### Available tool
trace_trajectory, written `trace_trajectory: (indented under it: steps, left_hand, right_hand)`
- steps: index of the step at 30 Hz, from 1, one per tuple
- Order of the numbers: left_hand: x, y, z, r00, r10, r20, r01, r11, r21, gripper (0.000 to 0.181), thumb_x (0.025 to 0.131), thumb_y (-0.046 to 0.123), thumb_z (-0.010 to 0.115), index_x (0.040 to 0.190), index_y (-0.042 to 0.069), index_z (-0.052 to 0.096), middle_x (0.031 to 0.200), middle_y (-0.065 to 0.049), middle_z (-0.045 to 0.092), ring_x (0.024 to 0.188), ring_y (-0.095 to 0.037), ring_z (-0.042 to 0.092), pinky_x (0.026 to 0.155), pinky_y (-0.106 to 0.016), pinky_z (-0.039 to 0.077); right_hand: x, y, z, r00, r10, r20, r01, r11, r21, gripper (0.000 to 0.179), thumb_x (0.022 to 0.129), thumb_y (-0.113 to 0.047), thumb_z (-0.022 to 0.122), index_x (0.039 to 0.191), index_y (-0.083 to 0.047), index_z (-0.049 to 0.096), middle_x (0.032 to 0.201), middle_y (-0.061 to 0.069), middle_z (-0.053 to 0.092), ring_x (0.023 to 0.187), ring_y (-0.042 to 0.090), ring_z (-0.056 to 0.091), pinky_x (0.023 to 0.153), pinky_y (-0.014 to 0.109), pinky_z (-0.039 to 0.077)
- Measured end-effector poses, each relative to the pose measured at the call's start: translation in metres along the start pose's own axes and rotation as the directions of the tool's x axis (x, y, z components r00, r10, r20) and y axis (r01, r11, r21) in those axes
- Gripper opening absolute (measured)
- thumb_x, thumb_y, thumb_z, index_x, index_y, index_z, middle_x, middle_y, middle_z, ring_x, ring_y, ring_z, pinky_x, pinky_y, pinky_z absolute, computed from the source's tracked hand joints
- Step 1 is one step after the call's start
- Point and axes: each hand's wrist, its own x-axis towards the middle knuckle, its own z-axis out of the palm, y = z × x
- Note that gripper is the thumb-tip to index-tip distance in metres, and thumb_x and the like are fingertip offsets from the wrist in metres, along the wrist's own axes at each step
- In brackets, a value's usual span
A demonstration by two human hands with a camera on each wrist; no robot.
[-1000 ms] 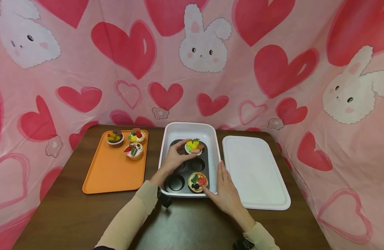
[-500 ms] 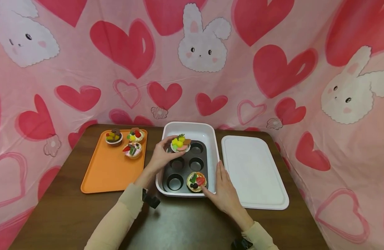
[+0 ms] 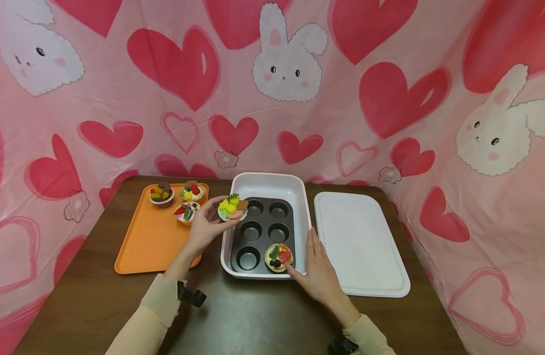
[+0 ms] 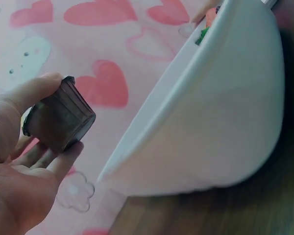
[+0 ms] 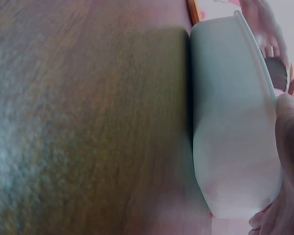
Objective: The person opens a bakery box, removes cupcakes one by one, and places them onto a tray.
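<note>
My left hand [image 3: 206, 227] holds a cupcake [image 3: 232, 209] between thumb and fingers, over the left rim of the white bin [image 3: 225, 251]. Yellow fruit, a green sprig and a biscuit top it; its dark ribbed cup [image 4: 61, 117] shows in the left wrist view. Inside the bin lies a dark muffin tin [image 3: 264, 242]. One of its front wells holds a fruit tart [image 3: 279, 258] with a strawberry, and the other wells are bare. With straight fingers along the bin's right wall, my right hand [image 3: 321, 276] rests at the front corner, thumb at the rim near the tart.
On the left, an orange tray [image 3: 154, 246] bears a chocolate cupcake [image 3: 161, 195] and two fruit-topped ones, the nearer [image 3: 186, 212] partly behind my left hand. A white lid-like board [image 3: 363, 246] lies right of the bin. A patterned pink cloth [image 3: 237, 74] hangs behind the table.
My left hand has carried the yellow-topped cupcake leftward from above the tin's far right well to the bin's left rim. The right hand stays at the bin's corner.
</note>
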Motion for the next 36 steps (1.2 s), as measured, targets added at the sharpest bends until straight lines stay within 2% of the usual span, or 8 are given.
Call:
trace_trajectory:
  steps: [7, 12, 17, 20, 22, 28, 33, 36]
  left_hand:
    - [-0.017, -0.008, -0.026, 0.997, -0.019, -0.069, 0.021, 0.999, 0.034, 0.073, 0.095, 0.008, 0.085, 0.159, 0.005, 0.049, 0.168, -0.018, 0.052, 0.159, -0.037, 0.047, 0.128, -0.046, 0.04]
    - [-0.027, -0.012, -0.045, 0.988, -0.011, -0.152, 0.02, 0.998, 0.054, 0.073, 0.096, 0.009, 0.085, 0.159, 0.006, 0.05, 0.166, -0.016, 0.056, 0.144, -0.018, 0.06, 0.115, -0.019, 0.049]
    - [-0.035, -0.016, -0.062, 0.97, -0.016, -0.242, 0.011, 1.0, -0.023, 0.073, 0.093, 0.003, 0.086, 0.157, 0.004, 0.051, 0.146, 0.009, 0.068, 0.123, 0.005, 0.064, 0.1, -0.006, 0.053]
    - [-0.038, -0.017, -0.073, 0.953, -0.052, -0.3, 0.042, 0.998, -0.038, 0.073, 0.093, 0.005, 0.087, 0.157, 0.006, 0.052, 0.137, 0.018, 0.067, 0.121, 0.006, 0.063, 0.096, -0.004, 0.054]
    - [-0.039, -0.017, -0.08, 0.937, -0.078, -0.341, 0.064, 0.997, -0.052, 0.073, 0.093, 0.005, 0.087, 0.157, 0.008, 0.052, 0.138, 0.015, 0.066, 0.122, 0.002, 0.062, 0.095, -0.004, 0.054]
    - [-0.043, -0.023, -0.094, 0.87, -0.121, -0.478, 0.083, 0.991, -0.101, 0.075, 0.09, 0.001, 0.088, 0.156, 0.012, 0.054, 0.141, 0.013, 0.063, 0.13, -0.004, 0.058, 0.097, -0.003, 0.053]
    - [-0.045, -0.034, -0.102, 0.83, -0.139, -0.54, 0.079, 0.988, -0.134, 0.074, 0.09, 0.0, 0.088, 0.155, 0.01, 0.052, 0.139, 0.015, 0.059, 0.133, -0.007, 0.053, 0.093, -0.001, 0.051]
    - [-0.042, -0.041, -0.108, 0.811, -0.178, -0.558, 0.127, 0.983, -0.129, 0.076, 0.092, 0.007, 0.089, 0.157, 0.013, 0.049, 0.146, 0.01, 0.056, 0.139, -0.009, 0.051, 0.103, -0.003, 0.05]
  right_hand:
    - [0.0, 0.0, 0.0, 1.0, -0.005, 0.001, 0.005, 1.0, 0.001, 0.122, 0.093, -0.066, 0.073, 0.176, -0.003, 0.011, 0.185, 0.02, 0.013, 0.165, 0.049, 0.032, 0.123, 0.067, 0.044]
    - [0.001, 0.0, 0.0, 1.0, 0.002, 0.015, -0.002, 1.0, 0.001, 0.123, 0.093, -0.067, 0.072, 0.177, -0.004, 0.008, 0.186, 0.017, 0.01, 0.167, 0.047, 0.031, 0.125, 0.066, 0.043]
    - [0.0, 0.0, 0.0, 1.0, -0.003, 0.002, 0.003, 1.0, 0.002, 0.121, 0.093, -0.067, 0.072, 0.176, -0.003, 0.011, 0.185, 0.02, 0.013, 0.165, 0.048, 0.034, 0.122, 0.067, 0.046]
    - [0.0, 0.0, -0.001, 1.0, -0.001, 0.001, 0.001, 1.0, 0.005, 0.121, 0.093, -0.067, 0.071, 0.176, -0.003, 0.011, 0.185, 0.02, 0.013, 0.165, 0.048, 0.034, 0.121, 0.067, 0.047]
    - [0.0, 0.0, -0.001, 1.0, 0.001, 0.002, -0.001, 1.0, 0.006, 0.12, 0.094, -0.068, 0.07, 0.176, -0.004, 0.011, 0.186, 0.019, 0.012, 0.165, 0.048, 0.033, 0.122, 0.067, 0.046]
    - [0.0, 0.001, -0.001, 1.0, -0.002, 0.006, 0.002, 1.0, 0.004, 0.12, 0.094, -0.068, 0.07, 0.176, -0.003, 0.01, 0.186, 0.02, 0.012, 0.165, 0.048, 0.033, 0.123, 0.066, 0.046]
    - [0.0, 0.001, -0.001, 1.0, -0.002, 0.005, 0.002, 1.0, 0.007, 0.12, 0.094, -0.067, 0.071, 0.176, -0.002, 0.01, 0.186, 0.02, 0.011, 0.165, 0.048, 0.032, 0.124, 0.066, 0.044]
    - [0.0, 0.0, -0.001, 1.0, -0.002, 0.001, 0.002, 1.0, 0.008, 0.12, 0.094, -0.066, 0.071, 0.176, -0.002, 0.011, 0.186, 0.02, 0.012, 0.165, 0.049, 0.032, 0.125, 0.066, 0.044]
